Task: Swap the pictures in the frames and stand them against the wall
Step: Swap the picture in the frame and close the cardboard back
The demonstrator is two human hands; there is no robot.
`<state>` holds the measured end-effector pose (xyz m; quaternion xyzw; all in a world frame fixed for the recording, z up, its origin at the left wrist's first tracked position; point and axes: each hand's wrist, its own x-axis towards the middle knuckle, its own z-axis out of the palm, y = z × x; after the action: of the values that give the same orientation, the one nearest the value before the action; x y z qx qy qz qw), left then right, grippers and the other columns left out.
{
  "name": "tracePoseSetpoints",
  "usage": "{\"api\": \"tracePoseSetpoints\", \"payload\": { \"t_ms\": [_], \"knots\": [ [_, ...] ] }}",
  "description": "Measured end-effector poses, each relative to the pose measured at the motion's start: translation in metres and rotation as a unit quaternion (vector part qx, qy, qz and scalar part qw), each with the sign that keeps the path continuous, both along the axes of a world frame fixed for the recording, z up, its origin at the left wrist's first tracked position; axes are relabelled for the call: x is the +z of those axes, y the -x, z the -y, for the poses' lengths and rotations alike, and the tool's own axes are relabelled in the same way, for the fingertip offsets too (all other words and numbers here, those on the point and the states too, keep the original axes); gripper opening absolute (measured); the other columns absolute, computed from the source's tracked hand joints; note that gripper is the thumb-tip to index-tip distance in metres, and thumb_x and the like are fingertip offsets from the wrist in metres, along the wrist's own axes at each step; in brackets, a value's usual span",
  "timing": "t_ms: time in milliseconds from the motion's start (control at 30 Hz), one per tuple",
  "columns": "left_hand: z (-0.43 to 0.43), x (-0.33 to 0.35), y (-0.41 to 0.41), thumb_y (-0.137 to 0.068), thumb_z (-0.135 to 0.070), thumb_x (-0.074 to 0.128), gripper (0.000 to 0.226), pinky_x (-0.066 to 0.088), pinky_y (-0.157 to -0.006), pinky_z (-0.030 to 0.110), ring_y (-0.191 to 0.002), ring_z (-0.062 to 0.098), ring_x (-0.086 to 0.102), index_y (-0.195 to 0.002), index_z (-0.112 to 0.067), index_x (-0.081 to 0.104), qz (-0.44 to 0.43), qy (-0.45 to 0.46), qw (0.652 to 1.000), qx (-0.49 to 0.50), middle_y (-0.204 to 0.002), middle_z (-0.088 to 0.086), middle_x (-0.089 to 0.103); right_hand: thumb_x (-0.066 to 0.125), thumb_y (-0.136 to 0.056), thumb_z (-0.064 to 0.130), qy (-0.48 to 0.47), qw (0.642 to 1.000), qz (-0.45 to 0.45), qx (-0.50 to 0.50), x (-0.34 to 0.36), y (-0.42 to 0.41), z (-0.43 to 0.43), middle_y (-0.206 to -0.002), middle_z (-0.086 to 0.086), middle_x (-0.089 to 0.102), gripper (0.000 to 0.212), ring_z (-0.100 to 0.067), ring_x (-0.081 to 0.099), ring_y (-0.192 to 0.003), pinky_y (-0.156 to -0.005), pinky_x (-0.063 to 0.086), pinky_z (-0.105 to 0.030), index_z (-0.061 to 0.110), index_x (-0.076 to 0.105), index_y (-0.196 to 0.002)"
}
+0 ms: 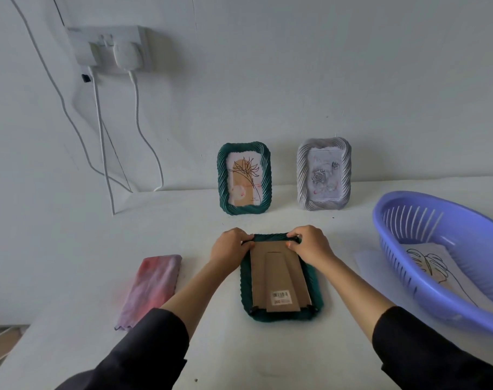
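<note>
Soft, even light; edges bowed, perhaps blurred.

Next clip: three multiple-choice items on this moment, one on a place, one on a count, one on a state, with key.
1. Where is the leaf drawing? A. in the basket B. on the cloth C. in a hand
2. How many frames stand against the wall? A. one B. two C. three
3. How does the third frame, on the table, lie? A. upright B. face up C. face down
Key: 1 A, it lies inside the basket. 2 B, a green frame and a grey frame lean there. 3 C, its cardboard back faces up while the left hand and right hand grip its top corners.
</note>
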<state>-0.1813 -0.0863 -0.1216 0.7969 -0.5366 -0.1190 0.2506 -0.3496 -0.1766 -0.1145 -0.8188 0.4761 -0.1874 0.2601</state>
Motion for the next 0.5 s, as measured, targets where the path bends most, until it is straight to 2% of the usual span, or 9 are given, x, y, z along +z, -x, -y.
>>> {"api": "tracePoseSetpoints", "payload": {
  "t_ms": [267,500],
  "knots": [
    [-0.0009,0.0014,0.0017,-0.088,-0.02,0.061,0.021,0.048,-0.086,0.029,-0.1,0.019,0.061,-0.106,-0.015,0.072,-0.041,0.029,0.999,0.016,-0.113,0.001,0.068,0.062,-0.086,0.015,0.026,0.999,0.027,-0.015,-0.0049,-0.0004,-0.0034,-0.112,-0.01,0.068,0.021,-0.023,0.061,-0.104,-0.081,0.043,-0.025,0.008,0.07,-0.105],
    [-0.0051,-0.0016,0.0062,-0.089,-0.02,0.061,0.021,0.043,-0.078,0.022,-0.099,0.018,0.061,-0.105,-0.014,0.072,-0.067,0.045,0.996,0.029,-0.111,0.003,0.069,0.059,-0.088,0.015,0.036,0.999,0.033,-0.024,-0.008,0.0017,-0.0104,-0.111,-0.012,0.063,0.021,-0.026,0.06,-0.099,-0.074,0.041,-0.025,0.009,0.07,-0.105]
  ]
}}
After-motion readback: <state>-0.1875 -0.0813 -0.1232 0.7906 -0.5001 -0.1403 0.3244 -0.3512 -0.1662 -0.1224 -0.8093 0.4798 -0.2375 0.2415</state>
